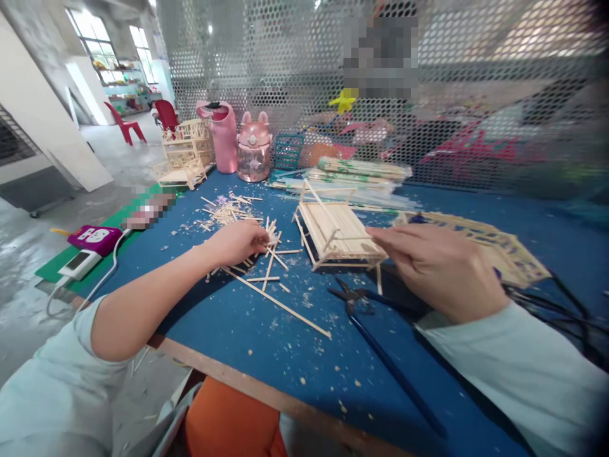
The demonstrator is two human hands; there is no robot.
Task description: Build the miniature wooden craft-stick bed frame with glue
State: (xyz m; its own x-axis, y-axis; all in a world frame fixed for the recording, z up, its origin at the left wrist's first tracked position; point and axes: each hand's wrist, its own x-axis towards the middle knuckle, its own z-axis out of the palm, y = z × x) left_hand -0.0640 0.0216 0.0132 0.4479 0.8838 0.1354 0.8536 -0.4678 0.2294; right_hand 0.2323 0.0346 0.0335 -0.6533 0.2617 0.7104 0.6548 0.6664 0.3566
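My left hand (240, 242) is closed at the right edge of a pile of short wooden sticks (227, 212), its fingertips pinched among several pieces; what they grip is too small to tell. A small stick-built frame (340, 231) with a slatted top stands on the blue table (295, 324). At its right side, my right hand (428, 263) is closed, thumb and fingers pinching a thin stick (352, 237) that points left over the slats. Blue-handled pliers (375, 339) lie open in front of the frame. A long stick (280, 301) rests left of them.
Behind are a stick-built model (183, 155), a pink bottle (224, 143), a clear pink bottle (254, 152) and bagged sticks (356, 174) by a perforated metal screen (285, 70). A latticed wooden piece (490, 244) and black cables (561, 317) lie right; a purple device (95, 238) lies left.
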